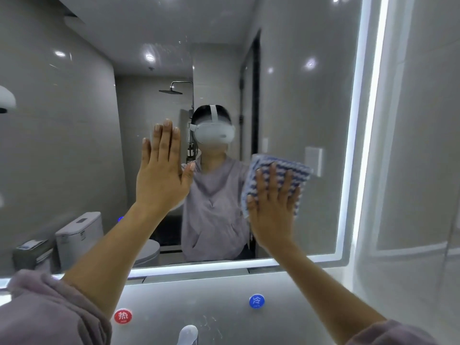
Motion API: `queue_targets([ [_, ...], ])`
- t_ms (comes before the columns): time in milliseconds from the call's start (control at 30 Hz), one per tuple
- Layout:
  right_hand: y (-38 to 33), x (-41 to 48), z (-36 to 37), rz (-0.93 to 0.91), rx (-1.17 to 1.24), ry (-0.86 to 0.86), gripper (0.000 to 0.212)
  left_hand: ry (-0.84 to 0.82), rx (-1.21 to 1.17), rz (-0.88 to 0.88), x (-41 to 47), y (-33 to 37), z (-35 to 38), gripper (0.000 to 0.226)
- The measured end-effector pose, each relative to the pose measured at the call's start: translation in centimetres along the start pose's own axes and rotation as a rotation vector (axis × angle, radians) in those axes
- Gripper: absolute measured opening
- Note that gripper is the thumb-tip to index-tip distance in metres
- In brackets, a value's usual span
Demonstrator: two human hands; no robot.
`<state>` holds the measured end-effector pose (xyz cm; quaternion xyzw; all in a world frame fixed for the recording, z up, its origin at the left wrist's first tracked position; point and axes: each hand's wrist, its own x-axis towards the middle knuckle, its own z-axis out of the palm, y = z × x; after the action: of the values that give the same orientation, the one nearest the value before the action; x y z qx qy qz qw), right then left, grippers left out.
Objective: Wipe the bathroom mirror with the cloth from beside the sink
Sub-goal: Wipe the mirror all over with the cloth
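The large bathroom mirror (74, 135) with a lit edge strip fills most of the view. My right hand (272, 207) lies flat with straight, spread fingers and presses a blue-and-white striped cloth (296, 170) against the glass at the lower right. The cloth sticks out above and to the right of my fingers. My left hand (161, 178) is flat against the mirror at centre, fingers straight and together, holding nothing.
Below the mirror a grey wall panel carries a red hot-water sticker (123, 315) and a blue cold-water sticker (256, 301); a tap top (188, 333) shows at the bottom edge. A tiled wall (418, 170) stands at the right. The mirror reflects a person, a toilet and a shower.
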<state>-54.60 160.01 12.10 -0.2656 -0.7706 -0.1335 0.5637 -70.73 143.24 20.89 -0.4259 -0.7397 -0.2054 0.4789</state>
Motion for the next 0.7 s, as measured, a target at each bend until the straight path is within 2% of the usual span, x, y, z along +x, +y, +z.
queue_targets([
  [133, -5.6, -2.7, 1.8, -0.078, -0.043, -0.087, 0.059, 0.001, 0.007, 0.005, 0.1, -0.1, -0.1, 0.077],
  [267, -8.8, -4.2, 2.8, -0.095, -0.083, -0.138, 0.06, -0.005, 0.033, 0.007, 0.0, -0.2, 0.0, 0.077],
  [533, -6.6, -3.8, 1.7, -0.188, -0.077, -0.186, 0.059, -0.011, 0.032, 0.013, -0.1, -0.4, 0.1, 0.078],
  [700, -2.7, -3.5, 1.2, -0.281, -0.089, -0.181, 0.058, -0.02, 0.024, 0.021, 0.0, -0.5, -0.1, 0.077],
])
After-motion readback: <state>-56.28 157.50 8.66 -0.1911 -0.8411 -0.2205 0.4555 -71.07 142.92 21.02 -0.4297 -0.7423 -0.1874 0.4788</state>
